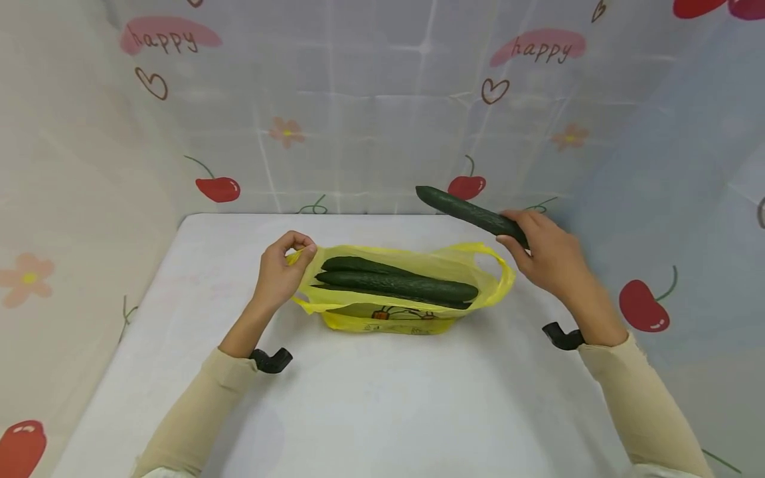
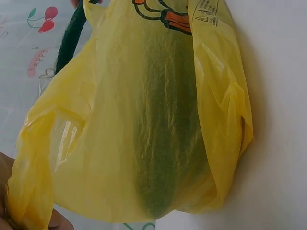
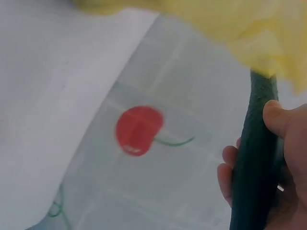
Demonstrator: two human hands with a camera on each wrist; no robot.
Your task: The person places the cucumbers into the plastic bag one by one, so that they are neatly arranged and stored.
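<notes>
My right hand (image 1: 546,255) grips a long dark green cucumber (image 1: 463,209) near one end and holds it above the back right of the bag. In the right wrist view the thumb and fingers wrap around this cucumber (image 3: 256,143). A yellow plastic bag (image 1: 388,325) lies on the table with its mouth spread wide. Inside it, several cucumbers (image 1: 394,282) lie side by side. My left hand (image 1: 281,269) pinches the bag's left handle; in the left wrist view that handle (image 2: 33,177) is bunched in the fingers. The right handle (image 1: 505,279) stands in a loose loop.
The white table (image 1: 382,405) ends at a back edge against a curtain (image 1: 370,119) printed with cherries, hearts and flowers. Similar printed sheets (image 1: 66,186) hang at both sides. A black curved mount (image 1: 271,360) sits at each wrist.
</notes>
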